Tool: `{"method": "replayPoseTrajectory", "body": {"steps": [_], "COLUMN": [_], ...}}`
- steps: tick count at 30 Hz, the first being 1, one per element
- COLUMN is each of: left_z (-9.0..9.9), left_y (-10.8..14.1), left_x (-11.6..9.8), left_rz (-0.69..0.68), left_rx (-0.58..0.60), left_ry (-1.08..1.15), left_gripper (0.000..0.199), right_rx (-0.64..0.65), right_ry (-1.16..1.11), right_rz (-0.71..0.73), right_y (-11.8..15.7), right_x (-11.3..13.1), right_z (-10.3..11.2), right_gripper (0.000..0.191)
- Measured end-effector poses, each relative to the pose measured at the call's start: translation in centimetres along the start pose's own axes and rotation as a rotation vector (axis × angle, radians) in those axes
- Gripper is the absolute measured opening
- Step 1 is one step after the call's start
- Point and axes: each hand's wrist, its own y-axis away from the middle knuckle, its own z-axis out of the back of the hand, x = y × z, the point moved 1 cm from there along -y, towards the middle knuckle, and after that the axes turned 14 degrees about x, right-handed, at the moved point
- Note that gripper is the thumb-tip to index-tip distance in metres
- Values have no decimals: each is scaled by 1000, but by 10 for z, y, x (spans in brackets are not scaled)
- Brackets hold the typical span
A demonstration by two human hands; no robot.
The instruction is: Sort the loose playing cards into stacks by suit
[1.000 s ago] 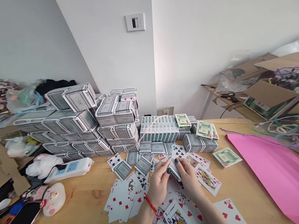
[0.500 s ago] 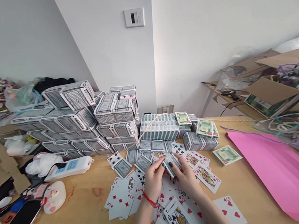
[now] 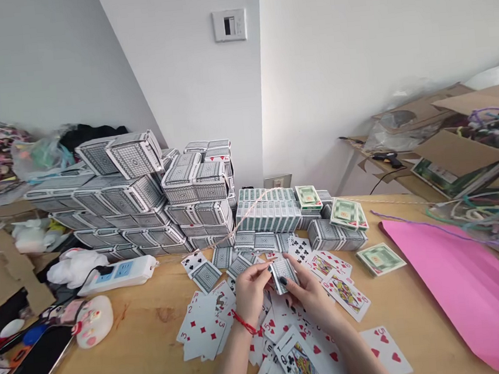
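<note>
Several playing cards (image 3: 279, 268), backs up, are held over the table between my two hands. My left hand (image 3: 251, 292), with a red string bracelet at its wrist, pinches the cards at their left corner. Around their right side wraps my right hand (image 3: 310, 293), its thumb lying on the patterned back. How many cards are held cannot be made out. Loose cards lie face up below and around, among them a queen of clubs (image 3: 302, 361), a five of hearts (image 3: 386, 350) and a fan of diamonds (image 3: 203, 326).
Folded blocks of cards (image 3: 134, 157) are stacked at the back left. Behind my hands stands a row of green card boxes (image 3: 267, 212). A power strip (image 3: 121, 274) and a phone (image 3: 24, 373) lie left; pink paper (image 3: 458, 296) lies right, near a cardboard box (image 3: 462, 157).
The held cards have turned a little more upright, and my left hand has shifted slightly left along their edge. The whole view has moved slightly.
</note>
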Motion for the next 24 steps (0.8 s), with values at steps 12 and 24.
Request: {"method": "replayPoseTrajectory", "body": {"steps": [12,24], "left_z": [-13,0], "left_y": [12,-4], "left_x": [-19,-7], "left_rz": [-371,-187], "left_rx": [328,109], "left_ry": [-345,-203], "left_gripper": [40,21], "right_rx": [62,-141], "right_ry": [-774,-3], "right_rz": [-126,48], "right_y": [-1,-2], "right_x": [4,-1], "right_z": [1,-15], "right_gripper": [15,41]}}
